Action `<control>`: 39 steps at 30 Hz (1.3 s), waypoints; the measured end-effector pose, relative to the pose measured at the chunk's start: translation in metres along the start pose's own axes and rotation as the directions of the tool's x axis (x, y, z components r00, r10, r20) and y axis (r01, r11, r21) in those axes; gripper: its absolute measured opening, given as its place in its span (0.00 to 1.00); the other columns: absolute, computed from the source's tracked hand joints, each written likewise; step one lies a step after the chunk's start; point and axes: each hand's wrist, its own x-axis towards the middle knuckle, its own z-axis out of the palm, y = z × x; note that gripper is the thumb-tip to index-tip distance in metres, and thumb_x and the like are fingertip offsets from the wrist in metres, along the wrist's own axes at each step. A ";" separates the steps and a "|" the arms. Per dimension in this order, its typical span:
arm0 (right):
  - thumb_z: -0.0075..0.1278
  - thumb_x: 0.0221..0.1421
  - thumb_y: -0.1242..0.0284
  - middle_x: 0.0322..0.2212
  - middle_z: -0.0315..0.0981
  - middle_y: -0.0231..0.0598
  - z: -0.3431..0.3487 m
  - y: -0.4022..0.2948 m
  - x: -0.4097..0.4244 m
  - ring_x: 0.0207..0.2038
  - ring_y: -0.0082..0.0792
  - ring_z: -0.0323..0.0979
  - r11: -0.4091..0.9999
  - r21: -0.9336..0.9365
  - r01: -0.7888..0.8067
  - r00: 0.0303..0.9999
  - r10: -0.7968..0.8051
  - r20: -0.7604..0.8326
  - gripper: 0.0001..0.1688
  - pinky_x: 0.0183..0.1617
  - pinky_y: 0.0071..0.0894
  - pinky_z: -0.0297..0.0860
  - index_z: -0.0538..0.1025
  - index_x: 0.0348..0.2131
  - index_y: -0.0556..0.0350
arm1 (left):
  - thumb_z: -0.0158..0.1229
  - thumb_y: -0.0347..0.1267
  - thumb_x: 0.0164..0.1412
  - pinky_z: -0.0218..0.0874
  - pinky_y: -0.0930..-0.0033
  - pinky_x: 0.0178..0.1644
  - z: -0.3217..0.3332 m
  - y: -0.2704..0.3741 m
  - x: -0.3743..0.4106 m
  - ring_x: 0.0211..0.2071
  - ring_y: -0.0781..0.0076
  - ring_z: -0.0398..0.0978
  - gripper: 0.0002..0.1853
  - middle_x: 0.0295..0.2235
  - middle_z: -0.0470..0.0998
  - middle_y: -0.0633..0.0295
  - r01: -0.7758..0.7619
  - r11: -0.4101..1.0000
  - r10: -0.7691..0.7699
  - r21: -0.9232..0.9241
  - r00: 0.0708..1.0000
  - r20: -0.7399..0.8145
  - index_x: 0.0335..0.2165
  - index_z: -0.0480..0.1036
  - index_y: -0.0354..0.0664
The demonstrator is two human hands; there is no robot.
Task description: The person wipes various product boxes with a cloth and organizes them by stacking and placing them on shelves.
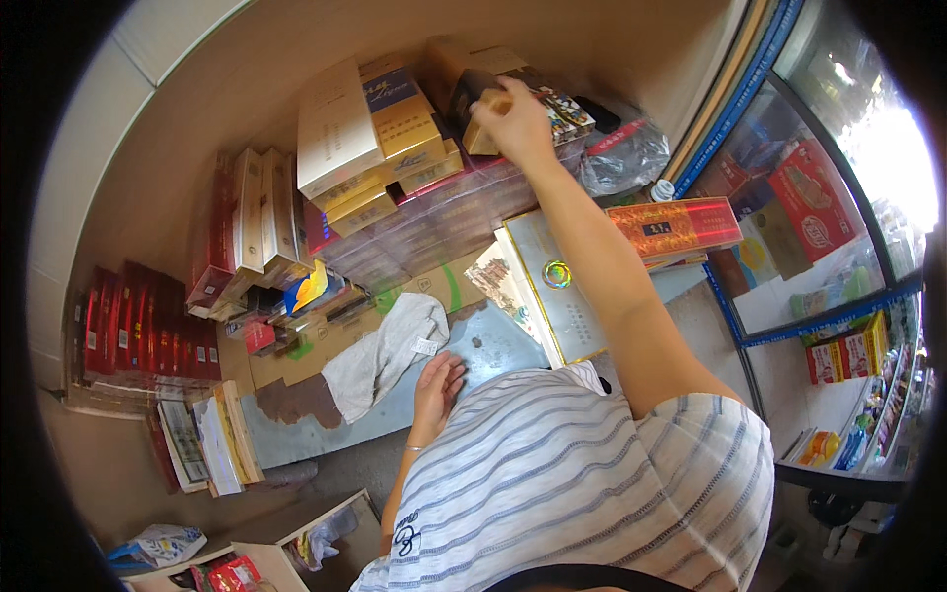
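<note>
My right hand (518, 122) reaches to the back of the shelf, its fingers on a black and gold box (473, 92); blur hides how firmly they hold it. Beside that lies a box with a multicoloured pattern (566, 111). To their left, a cream carton (336, 126) and a gold and blue carton (403, 122) rest on stacked, plastic-wrapped packs (436, 229). Near my body, my left hand (440, 377) is held with curled fingers by the edge of the worn blue-grey surface (492, 340), holding nothing visible. A grey cloth (388, 355) lies just left of it.
Red cartons (148, 325) and cream cartons (251, 214) stand at the left. A silver-grey box (555, 281) lies under my right forearm, near an orange-red carton (673, 226). A clear plastic bag (629, 159) sits at the back right. A blue-framed glass panel (803, 222) borders the right.
</note>
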 end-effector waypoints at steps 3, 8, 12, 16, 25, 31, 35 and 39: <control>0.50 0.49 0.66 0.26 0.71 0.35 -0.038 -0.004 0.003 0.29 0.31 0.72 0.584 0.702 -0.408 0.904 0.364 0.222 0.15 0.33 0.32 0.70 0.71 0.34 0.57 | 0.47 0.32 0.61 0.63 0.79 0.39 -0.003 -0.001 0.002 0.38 0.78 0.71 0.18 0.41 0.72 0.61 -0.023 1.000 0.024 -0.013 1.000 0.020 0.49 0.62 0.39; 0.46 0.49 0.63 0.36 0.69 0.41 -0.145 0.015 -0.029 0.39 0.35 0.70 0.197 0.945 -0.262 0.914 0.365 0.177 0.22 0.42 0.38 0.69 0.68 0.40 0.57 | 0.47 0.33 0.61 0.63 0.78 0.41 0.003 0.001 0.008 0.39 0.78 0.70 0.18 0.41 0.72 0.61 -0.001 1.000 0.000 0.014 0.999 0.035 0.49 0.62 0.38; 0.46 0.47 0.58 0.45 0.66 0.47 -0.202 0.029 -0.096 0.46 0.42 0.68 0.264 0.908 -0.325 0.904 0.368 0.216 0.36 0.49 0.46 0.66 0.62 0.50 0.62 | 0.47 0.33 0.60 0.61 0.77 0.44 0.008 0.005 0.009 0.40 0.78 0.70 0.18 0.42 0.72 0.61 0.029 0.998 -0.033 0.050 0.997 0.074 0.49 0.62 0.39; 0.47 0.47 0.61 0.45 0.66 0.51 -0.212 0.056 -0.196 0.44 0.43 0.69 0.345 0.644 -0.683 0.702 0.554 0.447 0.36 0.49 0.44 0.66 0.61 0.51 0.65 | 0.48 0.33 0.60 0.61 0.76 0.43 0.027 0.014 0.018 0.40 0.76 0.70 0.17 0.42 0.72 0.61 0.046 0.996 -0.052 0.072 0.994 0.091 0.47 0.64 0.41; 0.43 0.52 0.64 0.44 0.66 0.41 -0.218 0.071 -0.302 0.46 0.33 0.67 0.118 0.540 -0.834 0.480 0.639 0.601 0.31 0.49 0.31 0.66 0.59 0.51 0.62 | 0.44 0.34 0.62 0.63 0.74 0.40 0.047 0.029 0.043 0.38 0.73 0.71 0.16 0.39 0.72 0.60 -0.089 0.995 0.092 -0.043 0.992 0.088 0.47 0.64 0.40; 0.39 0.57 0.65 0.46 0.64 0.42 -0.224 0.082 -0.286 0.48 0.30 0.65 0.195 0.588 -0.785 0.556 0.642 0.529 0.29 0.51 0.28 0.63 0.56 0.54 0.61 | 0.44 0.33 0.61 0.64 0.74 0.40 0.040 0.025 0.040 0.38 0.74 0.71 0.16 0.40 0.72 0.60 -0.081 0.995 0.084 -0.052 0.994 0.065 0.47 0.64 0.40; 0.39 0.58 0.62 0.43 0.65 0.42 -0.219 0.086 -0.272 0.44 0.30 0.68 0.293 0.500 -0.815 0.556 0.639 0.532 0.30 0.46 0.28 0.66 0.57 0.53 0.62 | 0.45 0.33 0.61 0.64 0.75 0.40 0.033 0.020 0.037 0.37 0.75 0.71 0.15 0.39 0.72 0.60 -0.074 0.995 0.076 -0.061 0.997 0.031 0.46 0.64 0.40; 0.42 0.56 0.58 0.29 0.71 0.40 -0.233 0.099 -0.247 0.31 0.32 0.72 0.575 -0.345 -0.742 0.357 0.774 0.523 0.31 0.34 0.31 0.69 0.61 0.52 0.62 | 0.46 0.33 0.61 0.64 0.75 0.40 0.028 0.019 0.037 0.37 0.76 0.71 0.16 0.39 0.72 0.61 -0.075 0.995 0.076 -0.061 0.997 0.019 0.46 0.64 0.40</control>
